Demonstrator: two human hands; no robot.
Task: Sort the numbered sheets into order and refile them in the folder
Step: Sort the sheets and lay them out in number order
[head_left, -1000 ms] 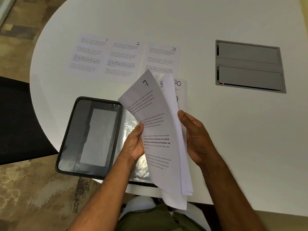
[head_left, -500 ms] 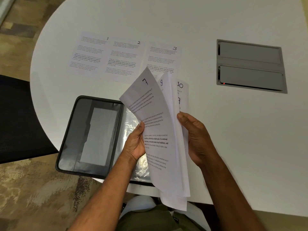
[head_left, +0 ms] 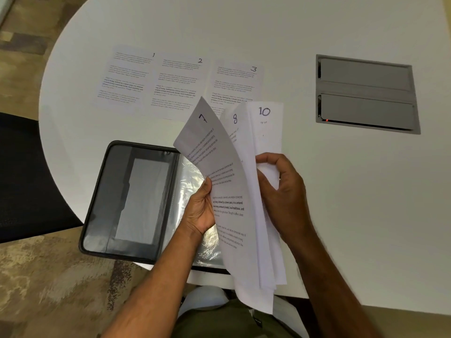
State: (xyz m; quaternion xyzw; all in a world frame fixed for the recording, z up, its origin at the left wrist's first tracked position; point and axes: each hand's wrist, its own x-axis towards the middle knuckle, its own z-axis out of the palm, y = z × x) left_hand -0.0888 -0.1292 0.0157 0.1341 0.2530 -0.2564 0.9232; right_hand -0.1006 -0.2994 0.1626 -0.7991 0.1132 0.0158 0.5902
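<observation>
Sorting was partway — sheets 1 [head_left: 127, 76], 2 [head_left: 177, 85] and 3 [head_left: 235, 84] lay face up in a row on the white table [head_left: 341, 215], edges touching or overlapping. Rest of stack [head_left: 244, 215] held above table edge, fanned to show 7, 8, 10; 4 not yet found, judging by nos. shown. Left hand [head_left: 201, 211] gripped sheet 7's edge w/ thumb; right hand [head_left: 284, 198] pinched back sheets, fingers curled. Folder [head_left: 129, 198] lay open, nothing refiled — clear sleeves apparently empty.

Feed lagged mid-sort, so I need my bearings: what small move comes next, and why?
Probably keep fanning the held stack with the right hand to find sheet 4: sheets 1, 2 and 3 lie in a row, while only 7, 8 and 10 show.
</observation>
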